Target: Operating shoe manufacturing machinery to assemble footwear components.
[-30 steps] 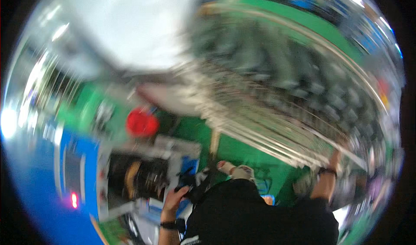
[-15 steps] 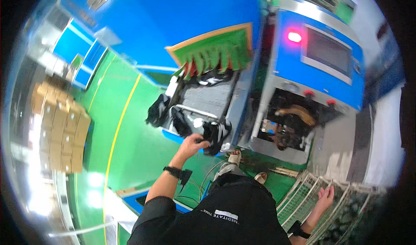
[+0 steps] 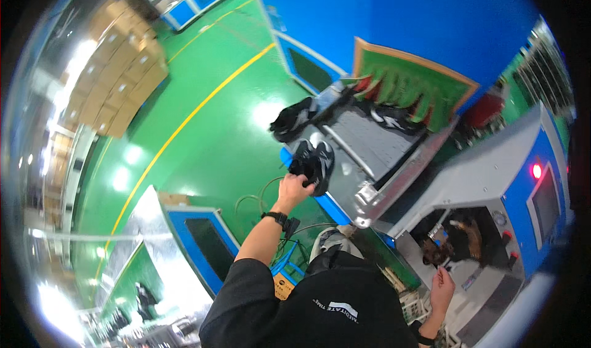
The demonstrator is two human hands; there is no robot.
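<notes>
My left hand (image 3: 293,190) is closed on a pair of black-and-white sneakers (image 3: 321,163), gripping near the heel end at the front edge of a conveyor's metal end plate (image 3: 346,188). The two sneakers are side by side with their toes pointing away from me. Another dark sneaker (image 3: 294,119) lies at the plate's left edge. Further in, black sneakers with white marks (image 3: 394,119) sit on the grey belt under a green strip curtain (image 3: 400,83). My right hand (image 3: 442,291) is apart from these, beside the machine's open bay, fingers loosely extended and seemingly holding nothing.
A blue-and-grey machine (image 3: 492,176) with a red light and red buttons stands to the right. A blue-sided metal table (image 3: 206,249) is at lower left, with cables near my feet. Stacked cartons (image 3: 120,71) stand beyond the yellow floor line (image 3: 184,123).
My view has swung toward the right. My left hand has shifted along the conveyor end to the left, and the gripped sneaker is now beside another. My right hand has come near the machine bay.
</notes>
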